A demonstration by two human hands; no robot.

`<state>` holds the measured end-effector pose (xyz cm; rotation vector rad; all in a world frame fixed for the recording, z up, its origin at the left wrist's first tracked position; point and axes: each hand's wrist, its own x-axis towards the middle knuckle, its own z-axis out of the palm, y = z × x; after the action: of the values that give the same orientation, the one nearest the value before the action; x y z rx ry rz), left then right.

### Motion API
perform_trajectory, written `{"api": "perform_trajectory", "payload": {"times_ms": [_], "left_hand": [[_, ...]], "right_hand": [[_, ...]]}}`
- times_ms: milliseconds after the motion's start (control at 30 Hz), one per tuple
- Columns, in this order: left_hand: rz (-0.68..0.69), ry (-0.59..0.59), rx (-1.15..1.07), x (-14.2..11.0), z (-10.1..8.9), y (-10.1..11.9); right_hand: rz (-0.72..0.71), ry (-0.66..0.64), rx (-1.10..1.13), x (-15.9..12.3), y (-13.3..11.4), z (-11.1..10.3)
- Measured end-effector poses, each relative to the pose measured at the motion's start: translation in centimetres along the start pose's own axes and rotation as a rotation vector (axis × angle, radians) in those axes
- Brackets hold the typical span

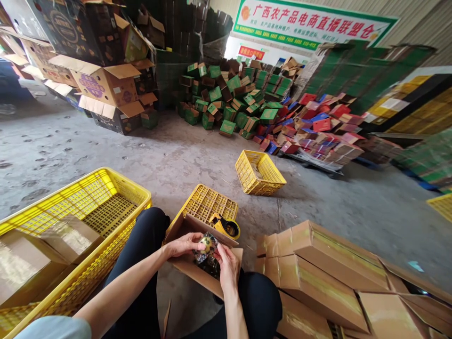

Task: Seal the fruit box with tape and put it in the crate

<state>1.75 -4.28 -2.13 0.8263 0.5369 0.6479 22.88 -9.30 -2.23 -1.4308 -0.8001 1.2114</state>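
Between my knees, a cardboard box stands with its flaps up. Over its opening I hold a round, yellowish, dark-spotted item in clear crinkled plastic; its exact kind cannot be made out. My left hand pinches it from the left, thumb on top. On the other side, the fingers of my right hand close on the plastic. More dark, shiny wrapping shows inside the box below. A yellow tape dispenser lies just beyond, on an upturned yellow crate.
At left, a large yellow crate holds taped cartons. Stacked cardboard boxes stand close on my right. Another yellow crate sits ahead on the concrete floor. Heaped green boxes and red boxes lie farther back.
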Motion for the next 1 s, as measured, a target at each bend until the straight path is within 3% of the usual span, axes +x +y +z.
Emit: {"api": "perform_trajectory", "payload": {"times_ms": [333, 567, 1000], "left_hand": [[0.025, 0.055, 0.032, 0.2, -0.5, -0.2], [0.084, 0.041, 0.129, 0.0, -0.6, 0.1], [0.124, 0.237, -0.003, 0.4, -1.1, 0.0]], "right_hand": [[-0.011, 0.023, 0.077, -0.2, -0.3, 0.5], [-0.022, -0.05, 0.005, 0.0, -0.9, 0.2], [-0.019, 0.049, 0.058, 0.1, -0.6, 0.4]]}}
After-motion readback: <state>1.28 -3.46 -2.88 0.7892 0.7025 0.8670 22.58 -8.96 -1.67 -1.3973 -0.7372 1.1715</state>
